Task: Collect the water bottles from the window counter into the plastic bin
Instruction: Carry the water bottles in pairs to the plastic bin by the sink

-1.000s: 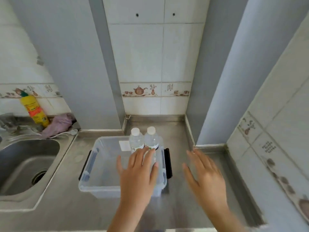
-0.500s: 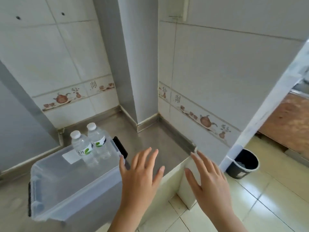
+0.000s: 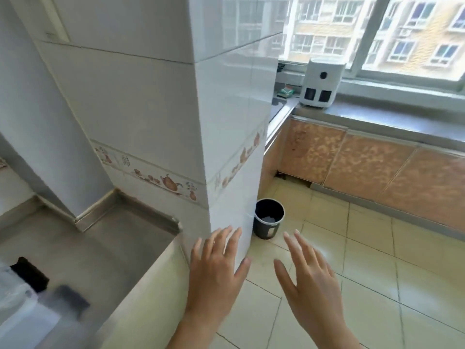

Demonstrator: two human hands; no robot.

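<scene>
Only a blurred corner of the clear plastic bin (image 3: 17, 308) with its black handle shows at the bottom left, on the steel counter (image 3: 105, 238). No water bottle is in sight. My left hand (image 3: 216, 268) and my right hand (image 3: 309, 278) are both held out in front of me over the floor, fingers spread, each holding nothing. The window counter (image 3: 392, 119) runs along the right under the window; the stretch I can see carries no bottle.
A white tiled pillar (image 3: 226, 127) stands between the steel counter and the window counter. A black waste bin (image 3: 268, 219) sits on the tiled floor at its foot. A white appliance (image 3: 320, 83) rests on the window counter, above orange cabinet doors (image 3: 372, 162).
My view has swung to the right, away from the bin and its two bottles, which have left the frame. The window counter has come into sight. Both hands stay spread and hold nothing.
</scene>
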